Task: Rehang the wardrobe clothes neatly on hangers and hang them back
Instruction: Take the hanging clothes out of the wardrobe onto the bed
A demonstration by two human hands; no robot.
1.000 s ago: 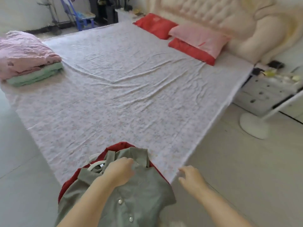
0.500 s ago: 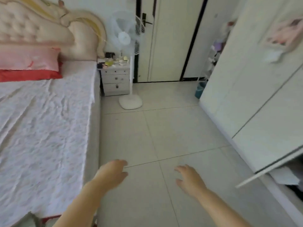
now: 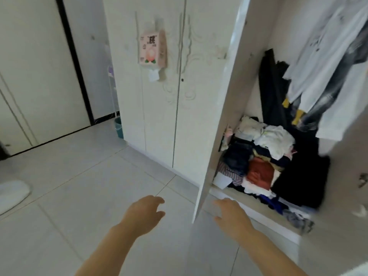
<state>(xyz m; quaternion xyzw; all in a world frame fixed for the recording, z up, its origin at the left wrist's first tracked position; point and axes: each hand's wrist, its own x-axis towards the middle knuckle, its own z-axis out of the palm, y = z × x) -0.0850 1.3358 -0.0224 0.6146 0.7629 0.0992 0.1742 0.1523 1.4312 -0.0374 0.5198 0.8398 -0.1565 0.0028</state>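
Left hand (image 3: 145,214) and right hand (image 3: 231,216) hovering low, fingers (image 3: 158,201) apart, holding nothing. Crumpled clothes pile (image 3: 258,162) lying at the bottom of the open wardrobe (image 3: 255,32). Soft, light, tangling; likely lifting best by collar or shoulders.

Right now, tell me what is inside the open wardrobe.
A jumbled pile of clothes on its bottom shelf, white and dark garments hanging above. Whatever lies under the pile is covered.

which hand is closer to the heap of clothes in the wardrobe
Right. The right hand is just in front of the heap; the left hand is beyond the open door.
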